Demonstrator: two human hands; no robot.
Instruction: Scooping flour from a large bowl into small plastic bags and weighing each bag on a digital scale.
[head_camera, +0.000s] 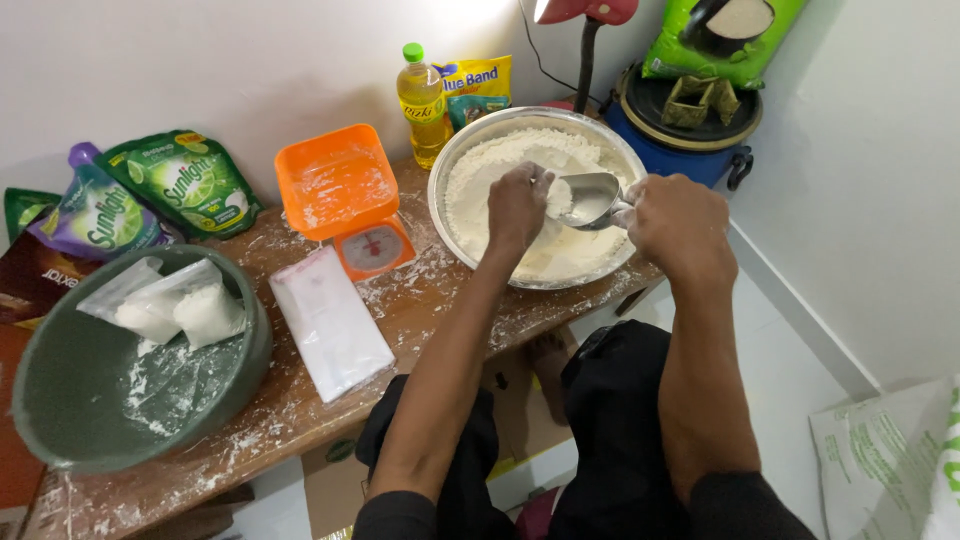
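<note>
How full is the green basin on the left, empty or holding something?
Holding something: the green basin has two filled clear bags of white powder resting inside against its far rim, plus loose clear plastic.

Two hands (517, 203) (672, 222), one scoop (590, 197), two bowls (470, 150) (60, 400), one scale (345, 195), one oil bottle (422, 100), two filled bags (210, 312) (145, 312), two green pouches (190, 180) (22, 207), one purple pouch (95, 212).

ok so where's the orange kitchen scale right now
In the head view the orange kitchen scale stands at the back of the wooden table, left of the metal flour bowl and just behind the stack of clear plastic bags.
</note>
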